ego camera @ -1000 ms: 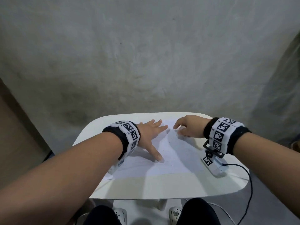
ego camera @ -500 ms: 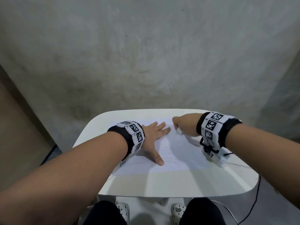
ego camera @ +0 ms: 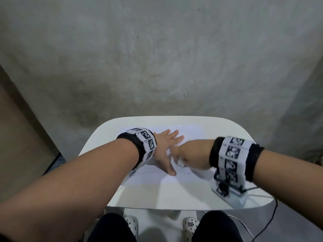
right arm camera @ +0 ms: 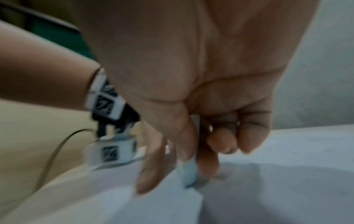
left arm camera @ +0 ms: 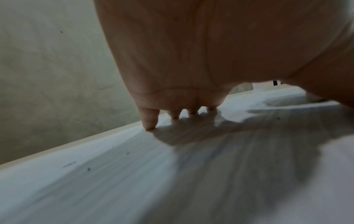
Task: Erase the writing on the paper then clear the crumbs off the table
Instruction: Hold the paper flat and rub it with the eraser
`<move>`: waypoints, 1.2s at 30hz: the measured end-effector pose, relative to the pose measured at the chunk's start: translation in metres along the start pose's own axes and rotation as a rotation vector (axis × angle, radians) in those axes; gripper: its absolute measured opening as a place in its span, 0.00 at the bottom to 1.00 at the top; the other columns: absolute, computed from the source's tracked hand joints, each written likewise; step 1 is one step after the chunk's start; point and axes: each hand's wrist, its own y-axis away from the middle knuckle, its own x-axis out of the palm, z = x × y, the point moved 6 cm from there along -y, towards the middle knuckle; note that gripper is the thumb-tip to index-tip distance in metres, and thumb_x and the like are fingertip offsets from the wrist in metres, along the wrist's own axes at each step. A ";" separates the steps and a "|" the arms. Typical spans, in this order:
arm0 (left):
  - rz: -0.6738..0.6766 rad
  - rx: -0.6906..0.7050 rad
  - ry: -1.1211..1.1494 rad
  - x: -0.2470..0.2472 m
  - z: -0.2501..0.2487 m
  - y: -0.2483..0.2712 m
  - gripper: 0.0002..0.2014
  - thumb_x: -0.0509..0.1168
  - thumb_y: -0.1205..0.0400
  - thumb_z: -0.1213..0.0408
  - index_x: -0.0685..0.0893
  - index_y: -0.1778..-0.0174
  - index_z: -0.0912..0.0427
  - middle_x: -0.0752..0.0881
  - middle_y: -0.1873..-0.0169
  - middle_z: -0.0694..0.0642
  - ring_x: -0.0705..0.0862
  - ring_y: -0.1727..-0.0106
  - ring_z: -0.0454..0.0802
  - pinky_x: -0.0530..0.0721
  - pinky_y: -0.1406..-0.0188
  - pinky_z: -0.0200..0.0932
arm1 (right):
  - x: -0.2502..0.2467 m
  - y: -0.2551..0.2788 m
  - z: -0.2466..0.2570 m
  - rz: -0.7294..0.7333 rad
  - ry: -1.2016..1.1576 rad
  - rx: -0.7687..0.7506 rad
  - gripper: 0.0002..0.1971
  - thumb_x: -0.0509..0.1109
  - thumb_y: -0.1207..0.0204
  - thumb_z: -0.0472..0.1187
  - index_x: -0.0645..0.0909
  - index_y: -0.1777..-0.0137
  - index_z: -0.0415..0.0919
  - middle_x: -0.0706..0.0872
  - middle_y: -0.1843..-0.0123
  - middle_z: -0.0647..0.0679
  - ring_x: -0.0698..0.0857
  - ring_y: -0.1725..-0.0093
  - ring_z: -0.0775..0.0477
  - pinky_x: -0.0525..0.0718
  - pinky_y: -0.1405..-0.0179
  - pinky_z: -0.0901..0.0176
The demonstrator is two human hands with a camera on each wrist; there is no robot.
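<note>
A white sheet of paper [ego camera: 153,177] lies on the small white table [ego camera: 157,196]. My left hand [ego camera: 170,151] lies flat on the sheet with its fingers spread, thumb pointing toward me. The left wrist view shows that hand [left arm camera: 178,116] with fingertips pressed down and small dark crumbs [left arm camera: 89,169] scattered on the paper [left arm camera: 114,174]. My right hand [ego camera: 181,158] sits just right of the left thumb and pinches a white eraser [ego camera: 180,162]. In the right wrist view the eraser [right arm camera: 188,171] stands between thumb and fingers, its lower end on the sheet. No writing can be made out.
The right wrist camera unit [ego camera: 227,189] hangs over the table's right front corner, with a black cable [ego camera: 272,215] trailing to the floor. My knees and white clogs [ego camera: 131,224] are below the front edge. A grey wall [ego camera: 157,67] stands close behind.
My right hand with the eraser has moved from the paper's far edge toward me and left, ending beside the left thumb. The left hand has stayed flat on the sheet.
</note>
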 end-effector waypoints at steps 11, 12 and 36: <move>0.011 -0.003 0.017 0.001 0.002 0.001 0.65 0.74 0.36 0.31 0.32 0.17 0.41 0.29 0.18 0.43 0.30 0.17 0.49 0.42 0.19 0.68 | -0.006 0.003 -0.022 -0.066 -0.080 0.097 0.10 0.62 0.20 0.32 0.72 0.42 0.45 0.83 0.46 0.45 0.79 0.49 0.43 0.70 0.58 0.63; 0.010 -0.006 0.021 0.001 0.001 0.001 0.65 0.74 0.37 0.31 0.32 0.17 0.40 0.29 0.18 0.43 0.30 0.17 0.49 0.42 0.19 0.68 | -0.006 0.005 -0.023 -0.079 -0.058 0.120 0.10 0.63 0.21 0.32 0.70 0.44 0.46 0.83 0.46 0.45 0.79 0.49 0.43 0.71 0.59 0.63; 0.020 -0.035 -0.016 0.004 0.001 0.003 0.66 0.72 0.36 0.29 0.29 0.18 0.42 0.28 0.19 0.43 0.30 0.17 0.49 0.41 0.21 0.66 | 0.009 0.011 -0.014 -0.043 -0.098 0.116 0.13 0.64 0.23 0.31 0.66 0.46 0.47 0.85 0.42 0.48 0.79 0.53 0.46 0.76 0.57 0.59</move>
